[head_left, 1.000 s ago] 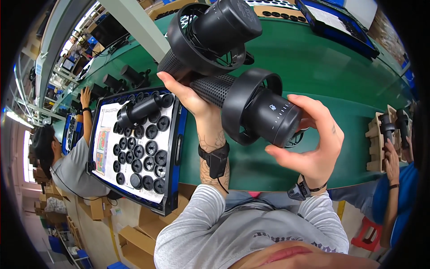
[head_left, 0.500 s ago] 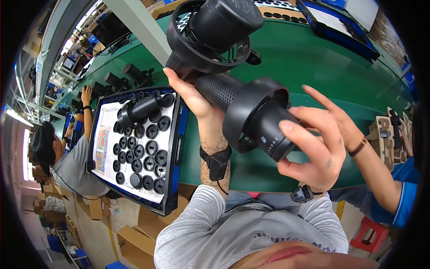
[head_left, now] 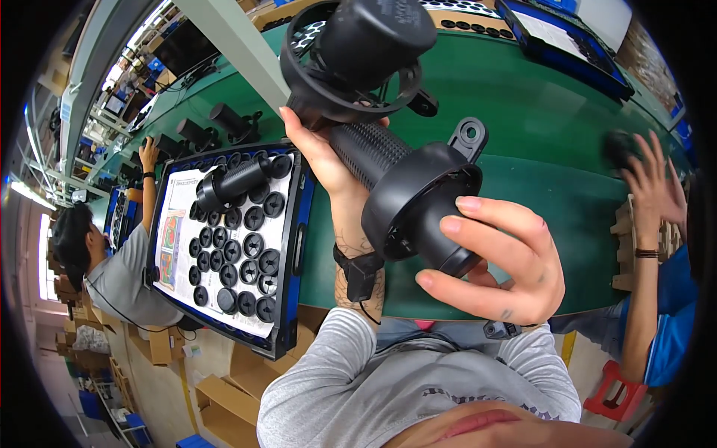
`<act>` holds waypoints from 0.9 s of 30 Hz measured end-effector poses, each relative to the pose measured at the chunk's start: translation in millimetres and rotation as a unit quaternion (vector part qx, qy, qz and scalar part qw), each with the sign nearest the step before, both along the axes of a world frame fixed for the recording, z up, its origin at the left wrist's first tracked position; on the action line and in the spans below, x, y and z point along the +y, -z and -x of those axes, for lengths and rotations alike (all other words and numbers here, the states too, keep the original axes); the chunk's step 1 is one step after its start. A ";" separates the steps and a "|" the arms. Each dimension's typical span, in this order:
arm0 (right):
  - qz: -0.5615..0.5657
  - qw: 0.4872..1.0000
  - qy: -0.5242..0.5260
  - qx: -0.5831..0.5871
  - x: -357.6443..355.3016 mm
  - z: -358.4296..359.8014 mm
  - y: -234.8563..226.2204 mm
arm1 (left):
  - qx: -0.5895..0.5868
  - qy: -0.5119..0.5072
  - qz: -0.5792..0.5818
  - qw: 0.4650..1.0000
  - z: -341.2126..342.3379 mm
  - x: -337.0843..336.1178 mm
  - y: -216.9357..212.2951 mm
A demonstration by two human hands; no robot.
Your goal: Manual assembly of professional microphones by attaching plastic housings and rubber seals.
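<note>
My left hand (head_left: 328, 153) is wrapped round the black textured tube (head_left: 373, 153) of a black cylindrical device. Its lower end carries a wide ring collar (head_left: 396, 201) with a holed lug (head_left: 470, 134) on the upper side. My right hand (head_left: 508, 261) curls its fingers and thumb round the rounded end (head_left: 447, 237) beyond that collar. Above my left hand is a second ring-and-cylinder part (head_left: 373, 45), also black, close to the camera. Whether it joins the same tube is hidden behind the hand.
To the left, a blue-edged tray (head_left: 297, 246) holds several round black parts and a similar device (head_left: 235, 183). More black devices (head_left: 198, 134) stand behind it. A co-worker's hand (head_left: 651, 179) is at the right, near a beige holder (head_left: 624, 243); another person (head_left: 123, 257) works at far left.
The lower collar and end have turned, bringing the lug into view on top. My right hand has shifted slightly left and down. The right co-worker's hand has moved away, toward a blurred dark object.
</note>
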State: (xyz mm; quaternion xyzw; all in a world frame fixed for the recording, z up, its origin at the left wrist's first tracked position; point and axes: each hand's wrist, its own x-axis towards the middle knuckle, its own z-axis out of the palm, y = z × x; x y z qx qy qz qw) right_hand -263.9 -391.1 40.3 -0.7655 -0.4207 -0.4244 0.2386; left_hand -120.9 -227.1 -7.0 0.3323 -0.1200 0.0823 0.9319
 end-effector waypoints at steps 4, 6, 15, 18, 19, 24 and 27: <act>0.017 0.999 -0.011 0.029 1.7 0.5 -2.5 | -0.012 -0.063 0.071 0.995 -2.0 -2.3 4.2; -0.024 0.991 0.014 0.132 0.1 9.7 -8.6 | -0.018 -0.047 0.131 0.990 -0.6 -3.5 3.9; -0.077 0.988 0.062 0.116 -2.5 12.7 4.0 | -0.189 0.164 0.348 0.903 -10.6 3.9 18.0; -0.047 0.995 0.059 0.060 -3.7 9.6 4.6 | -0.205 0.176 0.299 0.915 -8.2 2.3 16.5; -0.037 0.997 0.055 0.042 -3.2 7.7 4.8 | -0.176 0.164 0.277 0.930 -4.8 3.8 12.7; -0.007 0.998 0.041 -0.040 6.6 1.9 5.7 | -0.114 0.146 0.211 0.960 -2.5 12.3 7.5; 0.022 0.998 0.029 -0.046 2.2 -0.4 6.0 | -0.079 0.239 0.332 0.909 -10.0 0.0 22.2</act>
